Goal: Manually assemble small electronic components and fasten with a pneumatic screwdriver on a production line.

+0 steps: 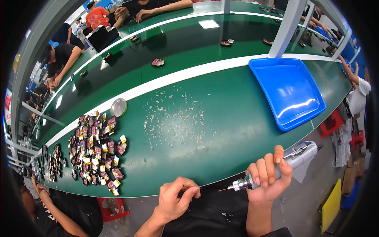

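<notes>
Right hand (pixel 268 177): clenched round a grey rotary tool (pixel 294 158).
Left hand (pixel 175 197): fingers pinched together; contents too small to tell.
Bench (pixel 221 118): green.

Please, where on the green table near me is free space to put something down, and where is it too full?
Free: the green table between the blue tray and the scattered shavings, and the strip before the right hand holding the rotary tool. The empty tray also. Crowded: the left, where small parts lie piled beside a round tin.
</notes>
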Demonstrator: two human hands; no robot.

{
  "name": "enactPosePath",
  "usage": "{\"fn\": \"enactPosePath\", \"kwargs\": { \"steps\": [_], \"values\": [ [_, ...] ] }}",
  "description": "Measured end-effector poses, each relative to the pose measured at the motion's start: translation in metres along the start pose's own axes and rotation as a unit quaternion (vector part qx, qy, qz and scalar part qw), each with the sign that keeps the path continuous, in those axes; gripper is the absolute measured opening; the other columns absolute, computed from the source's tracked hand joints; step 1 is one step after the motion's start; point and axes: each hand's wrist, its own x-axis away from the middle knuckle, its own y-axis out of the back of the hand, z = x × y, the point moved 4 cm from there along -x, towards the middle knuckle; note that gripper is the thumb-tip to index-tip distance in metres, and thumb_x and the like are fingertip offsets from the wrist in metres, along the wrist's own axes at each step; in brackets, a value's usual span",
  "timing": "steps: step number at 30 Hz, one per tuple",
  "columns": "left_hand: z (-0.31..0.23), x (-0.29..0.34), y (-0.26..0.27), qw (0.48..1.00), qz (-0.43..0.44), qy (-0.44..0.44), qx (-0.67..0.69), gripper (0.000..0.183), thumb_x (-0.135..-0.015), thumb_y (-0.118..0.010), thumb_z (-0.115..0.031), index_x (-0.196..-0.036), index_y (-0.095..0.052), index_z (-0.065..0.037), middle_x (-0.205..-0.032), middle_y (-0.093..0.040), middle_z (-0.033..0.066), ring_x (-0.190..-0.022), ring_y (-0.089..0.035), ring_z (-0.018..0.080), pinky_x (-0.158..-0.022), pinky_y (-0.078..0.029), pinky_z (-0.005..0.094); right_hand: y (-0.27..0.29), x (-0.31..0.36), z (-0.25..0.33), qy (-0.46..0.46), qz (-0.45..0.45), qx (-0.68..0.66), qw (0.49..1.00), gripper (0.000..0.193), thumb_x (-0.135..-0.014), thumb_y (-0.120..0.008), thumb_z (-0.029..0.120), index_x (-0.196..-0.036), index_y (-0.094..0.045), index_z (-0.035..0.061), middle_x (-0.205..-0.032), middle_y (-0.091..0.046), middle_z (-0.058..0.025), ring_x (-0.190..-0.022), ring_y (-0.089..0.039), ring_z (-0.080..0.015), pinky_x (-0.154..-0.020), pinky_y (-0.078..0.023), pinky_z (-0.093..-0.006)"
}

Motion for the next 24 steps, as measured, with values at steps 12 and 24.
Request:
{"fn": "enactPosePath", "kwargs": {
  "steps": [12,24],
  "values": [
    [-0.001,0.002,-0.015,0.981,-0.039,0.028,0.189,0.004,-0.081,-0.065,0.01,-0.085,-0.066,0.008,-0.078,-0.067,0.0149,-0.063,-0.063,0.0139,-0.049,-0.05,0.0208,-0.007,0.006,0.005,0.029,0.007,-0.026,0.999,0.011,-0.092,-0.041,0.018,-0.092,-0.047,0.008,-0.051,-0.038,0.0007,-0.042,-0.037,-0.0108,-0.05,-0.038,-0.0293],
    [-0.006,0.004,-0.033,0.969,-0.015,0.039,0.242,0.014,-0.093,-0.054,0.0,-0.085,-0.062,0.009,-0.074,-0.063,0.0127,-0.059,-0.059,0.0138,-0.051,-0.048,0.0227,-0.014,0.012,0.0,0.04,-0.006,-0.05,0.998,0.012,-0.092,-0.042,0.019,-0.093,-0.047,0.0085,-0.051,-0.039,0.0011,-0.043,-0.039,-0.0113,-0.05,-0.038,-0.0292]
  ]
}}
